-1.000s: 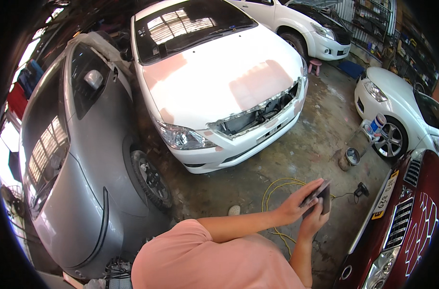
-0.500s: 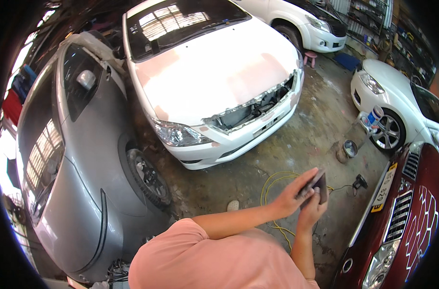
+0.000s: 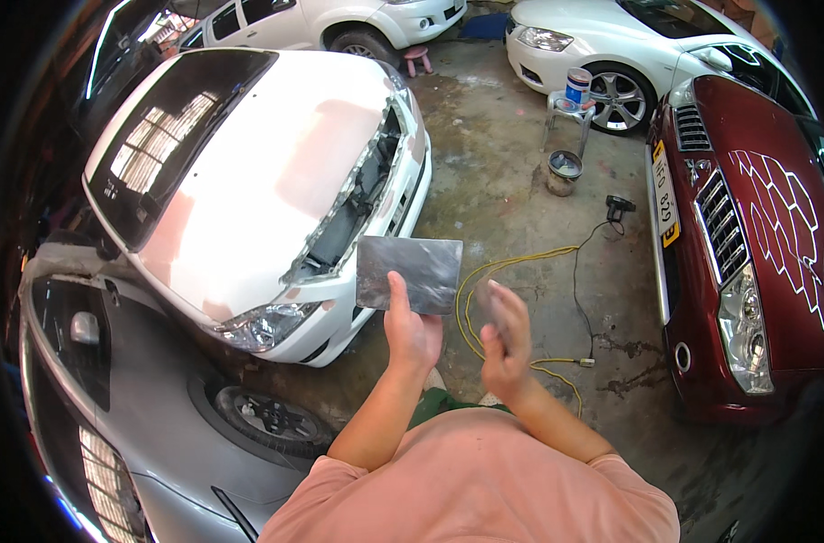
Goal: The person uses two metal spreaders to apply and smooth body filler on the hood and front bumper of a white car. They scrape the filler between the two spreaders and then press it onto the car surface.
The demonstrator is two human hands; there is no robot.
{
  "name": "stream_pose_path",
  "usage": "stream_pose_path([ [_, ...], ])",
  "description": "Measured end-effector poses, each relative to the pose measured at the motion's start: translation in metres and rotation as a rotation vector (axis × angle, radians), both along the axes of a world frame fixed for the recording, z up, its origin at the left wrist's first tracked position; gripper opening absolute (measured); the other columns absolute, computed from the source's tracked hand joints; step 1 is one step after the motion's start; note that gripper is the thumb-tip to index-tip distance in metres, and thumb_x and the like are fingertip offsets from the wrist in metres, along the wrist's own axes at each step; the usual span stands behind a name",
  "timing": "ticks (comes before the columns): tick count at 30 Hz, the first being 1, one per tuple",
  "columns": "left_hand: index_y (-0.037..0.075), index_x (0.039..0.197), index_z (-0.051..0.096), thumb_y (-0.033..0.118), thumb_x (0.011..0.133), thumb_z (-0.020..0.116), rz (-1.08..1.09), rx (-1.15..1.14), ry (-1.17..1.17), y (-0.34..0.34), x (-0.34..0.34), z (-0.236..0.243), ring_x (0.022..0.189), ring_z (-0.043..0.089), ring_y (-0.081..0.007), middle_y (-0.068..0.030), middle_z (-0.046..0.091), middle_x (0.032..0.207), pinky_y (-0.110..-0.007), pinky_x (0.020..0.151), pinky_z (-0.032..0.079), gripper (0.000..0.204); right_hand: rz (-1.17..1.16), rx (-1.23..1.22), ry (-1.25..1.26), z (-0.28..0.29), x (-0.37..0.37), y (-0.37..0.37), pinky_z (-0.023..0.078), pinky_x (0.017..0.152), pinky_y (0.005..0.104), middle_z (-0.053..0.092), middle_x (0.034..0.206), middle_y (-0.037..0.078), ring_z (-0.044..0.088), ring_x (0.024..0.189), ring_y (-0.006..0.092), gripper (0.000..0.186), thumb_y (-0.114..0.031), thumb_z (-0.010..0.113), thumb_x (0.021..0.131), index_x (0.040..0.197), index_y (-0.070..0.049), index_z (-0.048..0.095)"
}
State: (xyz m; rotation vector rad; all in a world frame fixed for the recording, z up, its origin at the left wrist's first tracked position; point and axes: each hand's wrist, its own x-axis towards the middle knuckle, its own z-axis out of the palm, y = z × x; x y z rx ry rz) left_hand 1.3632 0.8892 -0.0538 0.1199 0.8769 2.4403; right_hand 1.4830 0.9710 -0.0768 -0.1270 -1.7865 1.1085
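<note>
My left hand (image 3: 410, 333) grips a dark grey, flat rectangular plate (image 3: 421, 267) by its lower edge, thumb lying across the face. Pale smears mark the plate's surface. Just to its right is my right hand (image 3: 509, 348), closed around a thin, flat greyish piece (image 3: 486, 303) seen nearly edge-on; blur hides its exact kind. The two hands are apart, in front of my chest. Beyond the plate stands a white car (image 3: 249, 172) with pinkish-beige patches on its hood and an open gap where the grille would sit.
A silver-grey car (image 3: 149, 398) is at the left, a dark red vehicle (image 3: 747, 208) at the right. A yellow cord (image 3: 520, 261) lies on the floor near a black tool (image 3: 618, 208). Farther off are a bucket (image 3: 562, 181), a stool (image 3: 557, 113) bearing a can (image 3: 577, 84), and a pink stool (image 3: 417, 61).
The view has swung to the right. My hands, which were close together with the flat pieces, have separated, and the plate's broad face now shows.
</note>
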Motion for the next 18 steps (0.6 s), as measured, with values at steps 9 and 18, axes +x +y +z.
stream_pose_path([
  [9, 0.007, 0.14, 0.047, 0.047, 0.105, 0.043, -0.134, 0.04, -0.004, 0.0, 0.019, 0.008, 0.13, 0.051, -0.024, -0.0072, 0.055, 0.139, -0.041, 0.112, 0.037, 0.053, -0.025, 0.029, 0.0, 0.003, -0.013, 0.021, 0.04, 0.108, 0.0414, 0.051, 0.139, 0.02, 0.049, 0.13, 0.0346, 0.038, -0.01, 0.061, 0.097, 0.133, 0.003, 0.055],
  [18, 0.002, 0.156, 0.023, 0.039, 0.098, 0.059, -0.068, -0.055, 0.263, 0.004, 0.028, -0.05, 0.15, 0.026, -0.0242, -0.014, 0.032, 0.159, -0.044, 0.123, 0.018, 0.077, 0.189, -0.119, 0.186, 0.013, 0.02, -0.034, 0.034, 0.111, 0.045, 0.049, 0.14, 0.023, 0.047, 0.132, 0.0377, 0.046, -0.033, 0.043, 0.107, 0.137, 0.001, 0.049],
])
